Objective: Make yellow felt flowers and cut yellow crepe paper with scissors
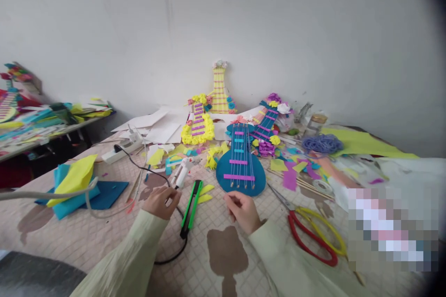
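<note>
A white hot glue gun (183, 172) lies tilted on the table, its black cord trailing from the handle end. My left hand (160, 202) has its fingers closed round that lower end. Beside it rests a green and black utility knife (192, 209). Just below the blue cut-out guitar (242, 167), which carries strings and purple and light-blue strips, my right hand (243, 211) is curled with its fingertips together. What those fingers hold, if anything, is hidden. Scissors (308, 232) with red and yellow handles lie to the right of this hand.
Decorated yellow guitars (198, 120) and another blue one (266, 123) stand behind. A power strip (121, 148) and folded coloured sheets (75, 185) are at left. Purple yarn (322, 144), paper scraps and another person's hand (329, 167) are at right.
</note>
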